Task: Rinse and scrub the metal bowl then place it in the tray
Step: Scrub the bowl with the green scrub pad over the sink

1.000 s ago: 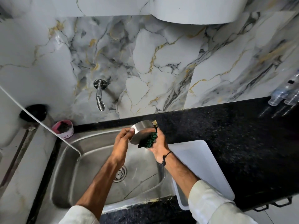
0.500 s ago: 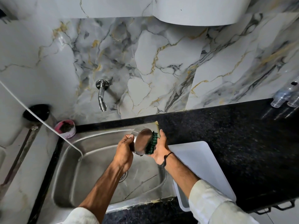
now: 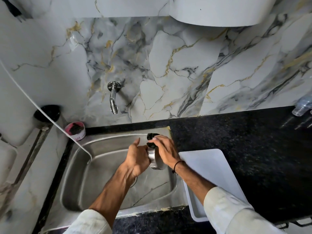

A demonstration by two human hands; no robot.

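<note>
Scrubbing is in hand: at centre frame, over the sink [image 3: 81, 168], the left hand [image 3: 136, 157] clasps the metal bowl [image 3: 156, 162] while the right hand [image 3: 164, 149] presses a dark scrubber [image 3: 151, 139] onto it. No water runs from the tap [image 3: 113, 98], so a rinse likely comes next, then a short carry to the white tray [image 3: 211, 168] at lower right.

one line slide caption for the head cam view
Over the steel sink, the left hand grips a metal bowl while the right hand works a dark scrubber.
</note>
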